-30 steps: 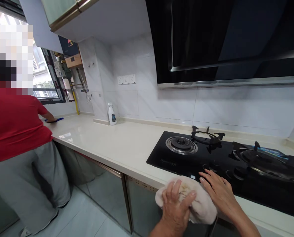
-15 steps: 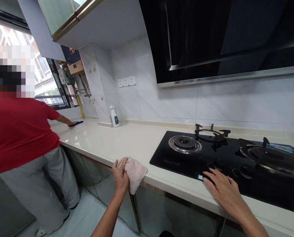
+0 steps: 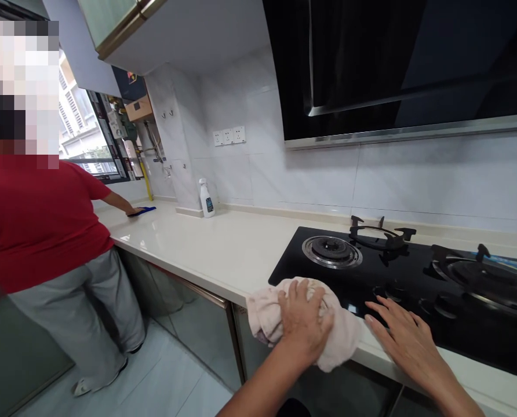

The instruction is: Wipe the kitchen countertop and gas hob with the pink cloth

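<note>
My left hand (image 3: 304,321) presses a pale pink cloth (image 3: 262,310) at the front edge of the counter, by the near left corner of the gas hob. Its fingers are bent over the bunched fabric, and part of the cloth hangs past the edge. On the front rim of the black gas hob (image 3: 284,263) rests my right hand (image 3: 404,336), fingers spread, with nothing in it. Its fingertips lie close to a control knob (image 3: 394,291). One pan support (image 3: 380,236) sits behind the left burner (image 3: 331,249), off its ring.
A co-worker in a red top (image 3: 45,223) stands at left, one hand on a blue cloth (image 3: 143,211) on the white counter (image 3: 206,237). A white spray bottle (image 3: 206,200) stands by the wall. Above the hob hangs a black range hood (image 3: 371,69).
My left hand has moved right along the counter edge with the cloth, up to the hob, and the cloth is more spread out. My right hand stays on the hob's front.
</note>
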Demonstrator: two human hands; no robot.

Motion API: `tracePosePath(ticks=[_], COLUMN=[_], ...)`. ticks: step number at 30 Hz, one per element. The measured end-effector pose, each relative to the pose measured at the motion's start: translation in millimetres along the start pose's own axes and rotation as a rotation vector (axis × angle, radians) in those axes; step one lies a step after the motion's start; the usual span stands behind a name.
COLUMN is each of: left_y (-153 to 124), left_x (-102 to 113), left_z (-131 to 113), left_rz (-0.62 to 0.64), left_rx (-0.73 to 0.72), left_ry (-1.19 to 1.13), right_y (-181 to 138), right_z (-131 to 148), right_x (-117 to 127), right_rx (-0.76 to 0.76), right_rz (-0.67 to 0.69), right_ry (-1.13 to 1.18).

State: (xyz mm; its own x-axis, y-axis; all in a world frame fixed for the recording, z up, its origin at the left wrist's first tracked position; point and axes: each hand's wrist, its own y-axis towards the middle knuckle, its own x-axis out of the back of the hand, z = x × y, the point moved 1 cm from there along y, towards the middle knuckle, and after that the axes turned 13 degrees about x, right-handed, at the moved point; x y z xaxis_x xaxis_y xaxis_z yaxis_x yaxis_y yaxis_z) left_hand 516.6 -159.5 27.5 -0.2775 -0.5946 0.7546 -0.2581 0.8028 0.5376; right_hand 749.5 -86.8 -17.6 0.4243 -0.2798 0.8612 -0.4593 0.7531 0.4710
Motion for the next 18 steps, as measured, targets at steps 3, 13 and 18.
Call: tracePosePath(ticks=[3,13,18], left_y=[-2,33,59], left_x=[-6,21,33], left_z=[-11,42,104], left_rz=[0.061,0.189,0.079], left_rx=[-0.066,-0.064,0.099], left_ry=[-0.012,-0.095,-0.088], right_y=[-1,-3,-1], right_z=[-3,-7,-2], right_x=[-3,-7,-3], right_rx=[0.025,0.028,0.029], right_rz=[-0.02,-0.008,0.002], right_ry=[-0.004,0.008,0.003])
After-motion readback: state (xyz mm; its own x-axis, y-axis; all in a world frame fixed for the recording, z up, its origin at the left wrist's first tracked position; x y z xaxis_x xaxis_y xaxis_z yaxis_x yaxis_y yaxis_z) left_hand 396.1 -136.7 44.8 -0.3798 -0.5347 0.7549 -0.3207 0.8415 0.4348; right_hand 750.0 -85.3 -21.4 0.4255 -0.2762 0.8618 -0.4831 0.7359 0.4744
